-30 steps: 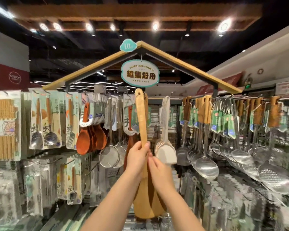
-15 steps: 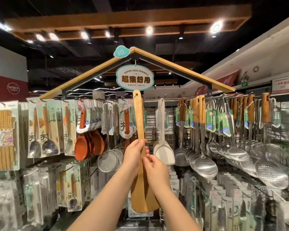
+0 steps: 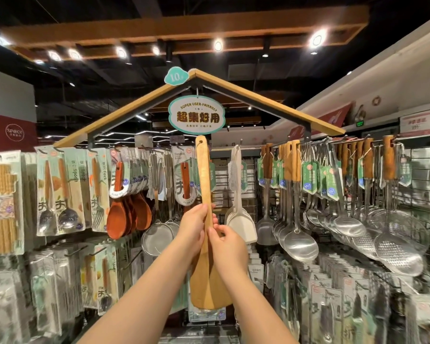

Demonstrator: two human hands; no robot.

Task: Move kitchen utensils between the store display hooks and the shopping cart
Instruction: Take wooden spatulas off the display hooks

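Observation:
A long light wooden spatula (image 3: pixel 204 175) stands upright in front of the display, handle tip up just under the oval sign, broad blade at the bottom. My left hand (image 3: pixel 193 228) grips its handle about midway. My right hand (image 3: pixel 227 244) holds the handle just below and to the right, fingers curled round it. Behind it, display hooks carry dark wooden spoons (image 3: pixel 128 214), a white spatula (image 3: pixel 241 224) and steel ladles (image 3: pixel 299 240). The shopping cart is out of view.
Carded spoons and forks (image 3: pixel 67 192) hang at the left, steel skimmers (image 3: pixel 399 247) at the right. A house-shaped wooden frame with an oval sign (image 3: pixel 196 114) tops the rack. Lower rows hold packaged utensils (image 3: pixel 333 301).
The spatula and both hands sit slightly lower and further left in the view than a second ago as the camera tilted up. Both hands keep their grip.

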